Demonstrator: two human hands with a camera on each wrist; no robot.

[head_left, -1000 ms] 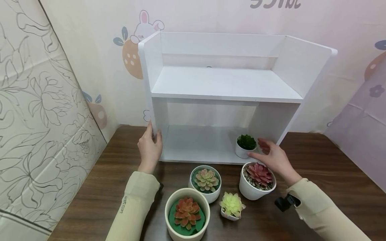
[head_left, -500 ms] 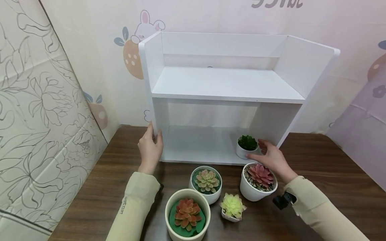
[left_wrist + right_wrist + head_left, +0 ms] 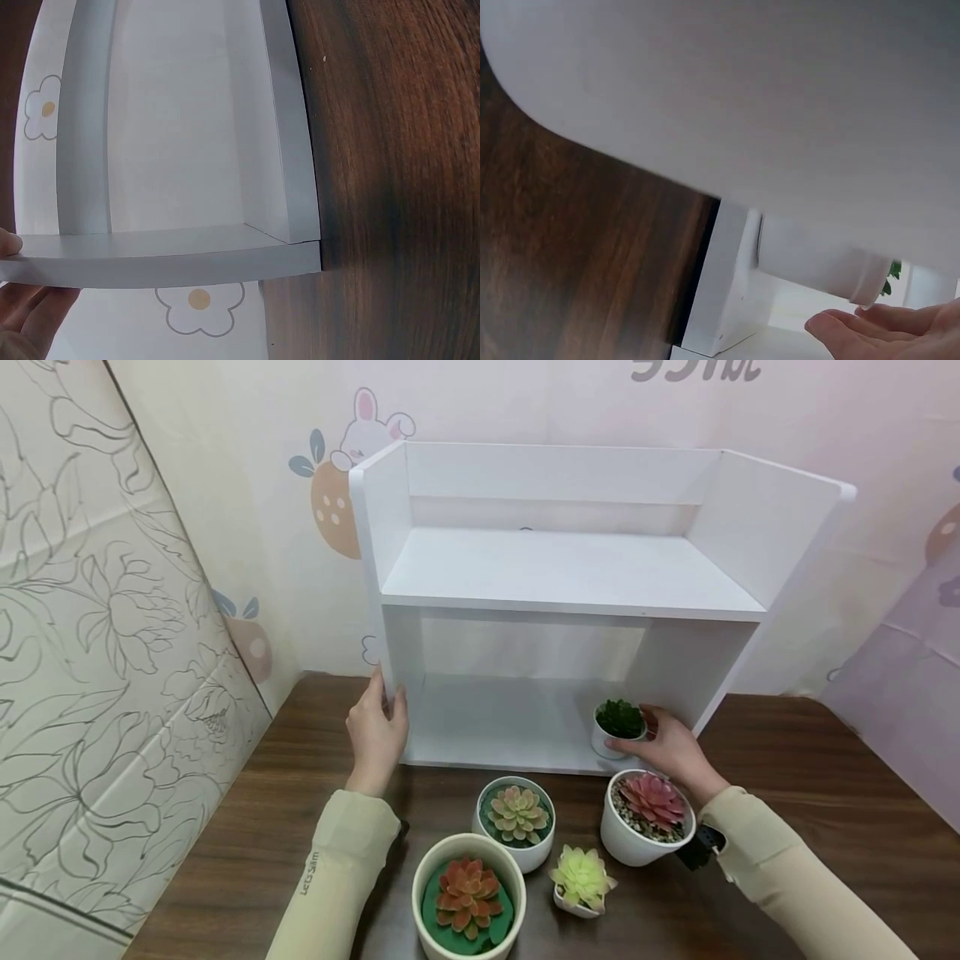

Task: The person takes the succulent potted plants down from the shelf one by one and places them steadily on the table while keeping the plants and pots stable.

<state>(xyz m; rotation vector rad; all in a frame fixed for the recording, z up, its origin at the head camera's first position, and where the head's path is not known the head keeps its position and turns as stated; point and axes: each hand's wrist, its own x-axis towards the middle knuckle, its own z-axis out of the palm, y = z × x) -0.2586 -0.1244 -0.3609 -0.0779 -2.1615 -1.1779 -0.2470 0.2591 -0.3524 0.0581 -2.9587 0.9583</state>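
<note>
My left hand (image 3: 377, 735) grips the left side panel of a white two-tier shelf (image 3: 570, 568). In the left wrist view the thumb and fingers (image 3: 45, 319) lie on opposite faces of that panel. A dark green succulent in a small white pot (image 3: 620, 718) stands upright on the lower tier, near its right front edge. My right hand (image 3: 675, 756) holds this pot, its thumb across the front and its fingers at the right side. In the right wrist view fingertips (image 3: 832, 326) are at the pot's rim; the thumb is hidden there.
A red succulent in a white pot (image 3: 618, 839) stands just below my right hand and fills much of the right wrist view. Nearby on the brown table (image 3: 232, 827) are a pale succulent (image 3: 517, 814), a yellow-green one (image 3: 582, 877) and an orange-red one (image 3: 468, 897).
My right hand has moved left and closed in on the small green succulent's pot, its thumb now farther across the front. My left hand keeps its grip on the shelf panel.
</note>
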